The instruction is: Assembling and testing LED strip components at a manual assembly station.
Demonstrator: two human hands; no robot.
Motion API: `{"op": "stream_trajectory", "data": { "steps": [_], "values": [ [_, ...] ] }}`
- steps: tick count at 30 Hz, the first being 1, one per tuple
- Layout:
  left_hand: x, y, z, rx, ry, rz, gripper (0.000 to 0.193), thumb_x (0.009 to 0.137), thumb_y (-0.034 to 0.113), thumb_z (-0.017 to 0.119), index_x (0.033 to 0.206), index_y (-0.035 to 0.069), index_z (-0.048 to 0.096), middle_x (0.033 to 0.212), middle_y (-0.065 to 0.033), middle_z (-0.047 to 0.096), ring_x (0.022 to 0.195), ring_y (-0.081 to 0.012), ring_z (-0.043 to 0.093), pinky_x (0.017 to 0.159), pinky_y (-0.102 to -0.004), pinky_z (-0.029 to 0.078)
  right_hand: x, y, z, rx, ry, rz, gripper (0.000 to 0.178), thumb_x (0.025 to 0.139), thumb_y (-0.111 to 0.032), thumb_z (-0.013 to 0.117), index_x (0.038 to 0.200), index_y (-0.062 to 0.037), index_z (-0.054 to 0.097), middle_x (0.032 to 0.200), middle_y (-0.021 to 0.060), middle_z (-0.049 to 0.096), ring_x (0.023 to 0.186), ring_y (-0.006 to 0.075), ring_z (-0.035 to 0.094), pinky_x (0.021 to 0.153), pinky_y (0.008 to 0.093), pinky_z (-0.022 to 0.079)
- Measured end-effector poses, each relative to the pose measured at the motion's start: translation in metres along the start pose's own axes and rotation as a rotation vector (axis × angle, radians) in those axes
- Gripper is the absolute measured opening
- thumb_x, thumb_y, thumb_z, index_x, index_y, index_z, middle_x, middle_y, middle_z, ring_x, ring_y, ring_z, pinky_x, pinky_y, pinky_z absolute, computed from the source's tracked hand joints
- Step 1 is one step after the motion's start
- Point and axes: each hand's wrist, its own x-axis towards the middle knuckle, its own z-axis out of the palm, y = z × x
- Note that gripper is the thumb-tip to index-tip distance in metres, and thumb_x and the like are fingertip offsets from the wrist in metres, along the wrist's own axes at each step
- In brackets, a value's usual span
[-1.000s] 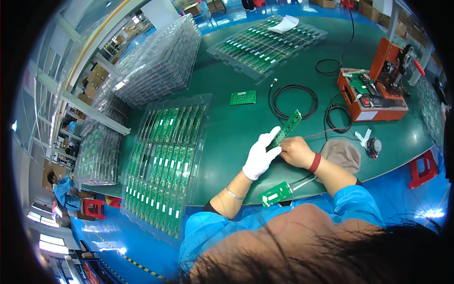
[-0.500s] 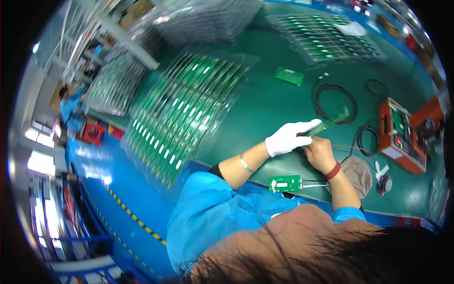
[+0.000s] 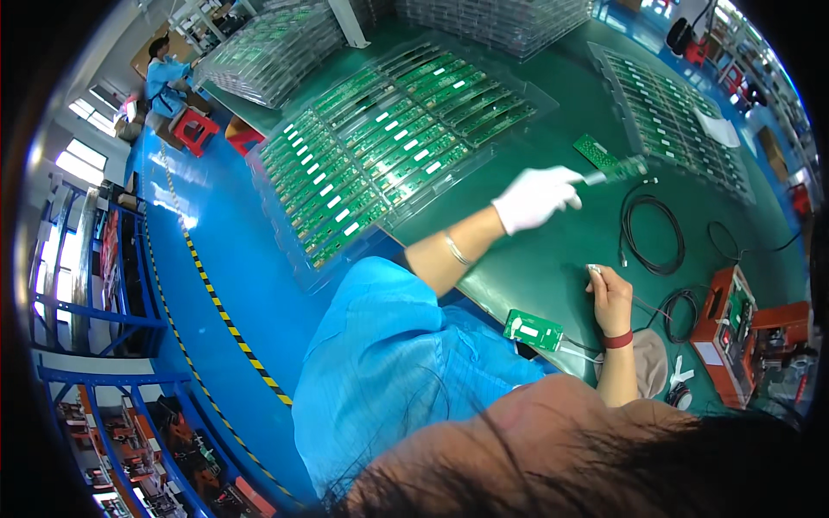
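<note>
The gloved left hand (image 3: 540, 198) grasps one end of a narrow green circuit board (image 3: 620, 170), held beyond and well apart from the bare right hand (image 3: 611, 298), which pinches a pale piece (image 3: 593, 270) too small to identify; the blurred board's long axis runs rightward and slightly away, free end pointing from the glove

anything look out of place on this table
A white sheet lies askew across the far-right boards, and a wired green board seems to overhang the table edge. No spill shows.
</note>
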Motion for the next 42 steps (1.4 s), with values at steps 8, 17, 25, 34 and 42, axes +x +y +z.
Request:
{"op": "stream_trajectory", "data": {
  "steps": [8,17,25,34,42],
  "values": [
    [-0.048,-0.115,-0.216,0.970,0.551,-0.323,0.027,0.085,0.029,0.059,0.100,0.012,0.073,0.102,-0.0106,0.068,0.090,-0.0316,0.061,0.080,-0.0396,0.049,-0.005,-0.004,-0.010,0.093,0.005,0.009,0.016,0.093,-0.006,0.056,0.097,0.0007,0.070,0.063,0.0022,0.060,0.054,0.0101,0.051,0.053,0.0218,0.040],
    [-0.123,-0.158,-0.300,1.031,0.384,-0.708,0.028,0.087,0.028,0.057,0.108,0.017,0.072,0.104,-0.0101,0.068,0.094,-0.0327,0.063,0.085,-0.0393,0.050,0.007,-0.010,-0.013,0.073,0.011,0.074,0.015,0.091,-0.005,0.057,0.097,0.0010,0.070,0.063,0.0032,0.062,0.053,0.0113,0.052,0.051,0.0224,0.040],
    [-0.103,-0.160,-0.332,1.078,0.048,-0.904,0.028,0.085,0.020,0.057,0.110,0.016,0.070,0.112,-0.0064,0.069,0.102,-0.0316,0.064,0.088,-0.0399,0.049,0.008,-0.010,0.012,0.131,0.048,0.111,0.016,0.091,-0.005,0.057,0.097,0.0013,0.070,0.063,0.0031,0.062,0.053,0.0110,0.052,0.052,0.0219,0.041],
    [-0.071,-0.157,-0.316,1.058,0.002,-0.902,0.028,0.083,0.015,0.055,0.106,0.015,0.071,0.110,-0.0059,0.070,0.102,-0.0309,0.065,0.090,-0.0398,0.050,0.014,0.003,0.002,0.126,0.054,0.117,0.016,0.091,-0.005,0.057,0.097,0.0014,0.070,0.063,0.0029,0.062,0.054,0.0110,0.053,0.053,0.0218,0.042],
    [-0.073,-0.159,-0.334,1.117,-0.131,-0.944,0.027,0.082,0.014,0.054,0.103,0.012,0.071,0.107,-0.0075,0.071,0.101,-0.0306,0.065,0.089,-0.0399,0.051,0.029,0.007,0.006,0.148,-0.009,0.100,0.018,0.093,-0.006,0.055,0.101,0.0011,0.070,0.065,0.0025,0.061,0.056,0.0103,0.052,0.055,0.0207,0.042]
  ]
}}
